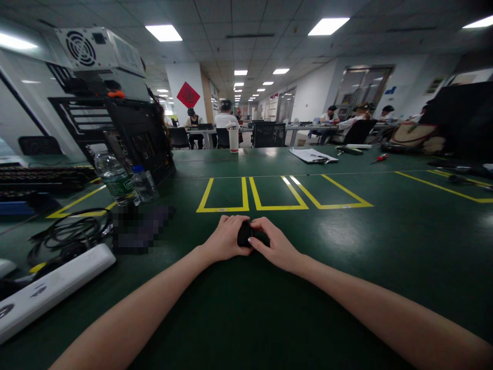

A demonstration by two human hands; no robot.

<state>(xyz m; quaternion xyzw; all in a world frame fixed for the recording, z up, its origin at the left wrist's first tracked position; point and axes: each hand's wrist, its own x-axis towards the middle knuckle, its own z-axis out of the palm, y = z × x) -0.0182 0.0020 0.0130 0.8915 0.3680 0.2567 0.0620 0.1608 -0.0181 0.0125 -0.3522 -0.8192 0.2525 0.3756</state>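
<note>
A small, dark, rounded object (244, 234) sits between my two hands, just above or on the green table (246, 318); I cannot tell what kind of thing it is. The fingers of my left hand (227, 237) wrap round its left side. On the right, the thumb and forefinger of my right hand (272, 243) pinch the same object from its edge, leaving a gap between them near the palm. Much of the object is hidden behind fingers. Beyond the hands, yellow tape outlines (279, 207) mark the tabletop.
Plastic bottles (115, 177) stand at left before an opened computer case (134, 139). Nearer lie black cables (73, 234) and a white power strip (57, 288). Farther off are a white cup (233, 140), a clipboard (311, 155) and a red screwdriver (381, 158). Several people sit in the background.
</note>
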